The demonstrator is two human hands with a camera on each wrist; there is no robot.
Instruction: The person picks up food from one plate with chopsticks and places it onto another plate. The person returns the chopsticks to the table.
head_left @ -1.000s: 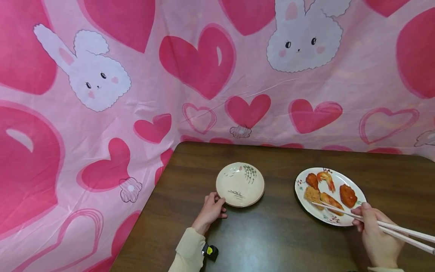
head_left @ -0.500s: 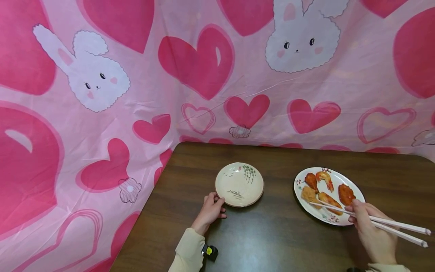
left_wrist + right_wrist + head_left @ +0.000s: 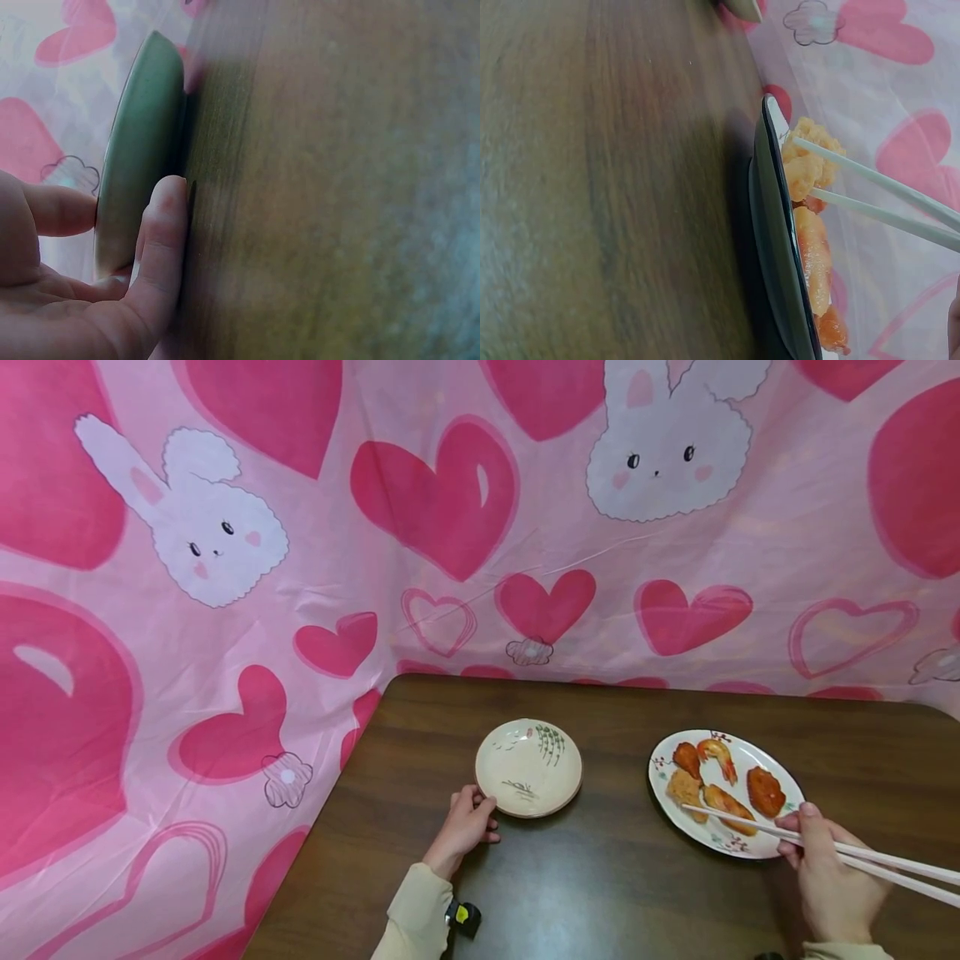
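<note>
My left hand holds the near-left rim of a small cream saucer painted with green sprigs; in the left wrist view the thumb is at the rim and another finger lies low beside its underside. My right hand grips a pair of white chopsticks. Their tips reach over an oval plate to a golden fried nugget. In the right wrist view the chopsticks stand apart, their tips at the nugget. Only an edge of the right hand shows there.
Beside the nugget on the plate lie a shrimp, a small drumstick, a long glazed piece and a reddish-brown fried piece. Dark wooden table separates the two dishes. A pink heart-and-rabbit cloth hangs behind and left.
The right hand shifted slightly left and forward, then back right, chopstick tips staying at the nugget. The nugget has been nudged slightly. The left hand and saucer stay put.
</note>
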